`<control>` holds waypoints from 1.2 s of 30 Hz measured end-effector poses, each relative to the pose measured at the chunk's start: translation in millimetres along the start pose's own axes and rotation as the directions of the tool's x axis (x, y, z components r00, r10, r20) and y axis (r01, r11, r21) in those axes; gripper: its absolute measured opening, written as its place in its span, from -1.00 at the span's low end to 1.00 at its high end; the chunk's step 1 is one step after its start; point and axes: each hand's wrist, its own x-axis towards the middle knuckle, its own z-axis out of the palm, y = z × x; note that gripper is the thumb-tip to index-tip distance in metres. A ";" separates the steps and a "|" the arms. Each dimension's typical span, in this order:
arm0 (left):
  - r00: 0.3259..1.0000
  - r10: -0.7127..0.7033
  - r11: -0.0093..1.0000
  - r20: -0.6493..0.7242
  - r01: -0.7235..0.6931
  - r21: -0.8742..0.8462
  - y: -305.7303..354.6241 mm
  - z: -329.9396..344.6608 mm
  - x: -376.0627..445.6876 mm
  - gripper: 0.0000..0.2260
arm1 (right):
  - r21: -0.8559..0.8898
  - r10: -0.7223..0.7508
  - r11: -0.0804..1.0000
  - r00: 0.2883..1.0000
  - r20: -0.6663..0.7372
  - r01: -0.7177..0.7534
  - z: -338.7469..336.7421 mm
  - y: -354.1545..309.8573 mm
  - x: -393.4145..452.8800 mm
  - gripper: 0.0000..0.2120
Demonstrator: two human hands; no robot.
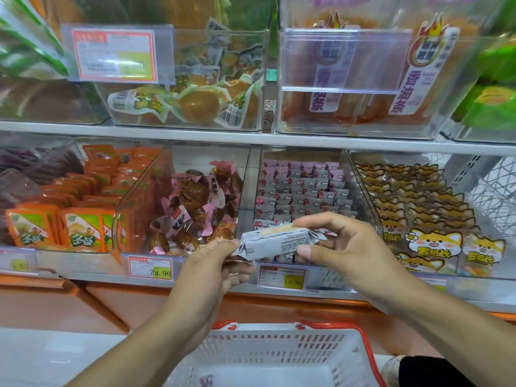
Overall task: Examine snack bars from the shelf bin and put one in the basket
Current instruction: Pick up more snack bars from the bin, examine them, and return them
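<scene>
I hold one silver-grey wrapped snack bar [279,243] level in front of the lower shelf. My left hand [215,268] pinches its left end, and my right hand [346,247] grips its right end with thumb below and fingers on top. Behind it stands the clear shelf bin [303,188] filled with rows of pink and grey bars of the same kind. The white basket [279,347] with red handles hangs below my forearms; a small wrapped packet [206,380] lies on its floor.
Neighbouring clear bins hold brown pink-wrapped snacks [195,208], orange packets [75,213] and yellow fox-print packets [424,216]. An upper shelf carries more bins. Price tags [150,268] line the shelf edge. An orange cabinet front runs below.
</scene>
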 end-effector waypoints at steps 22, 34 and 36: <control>0.998 0.053 0.997 -0.026 -0.055 -0.057 3.2 21.4 6.9 -0.92 | 0.553 0.384 0.822 0.851 -0.358 -0.138 -1.1 6.7 21.0 -0.82; 0.747 0.310 0.061 0.588 -0.633 0.772 -22.1 34.0 2.8 -0.62 | 0.023 -0.067 0.991 0.645 -0.761 0.129 -37.2 -15.7 107.7 -0.72; 0.734 0.271 0.009 0.623 -0.649 0.761 -27.7 34.5 4.4 -0.54 | -0.160 -0.097 0.986 0.604 -0.791 -0.051 -45.8 -8.1 122.9 -0.80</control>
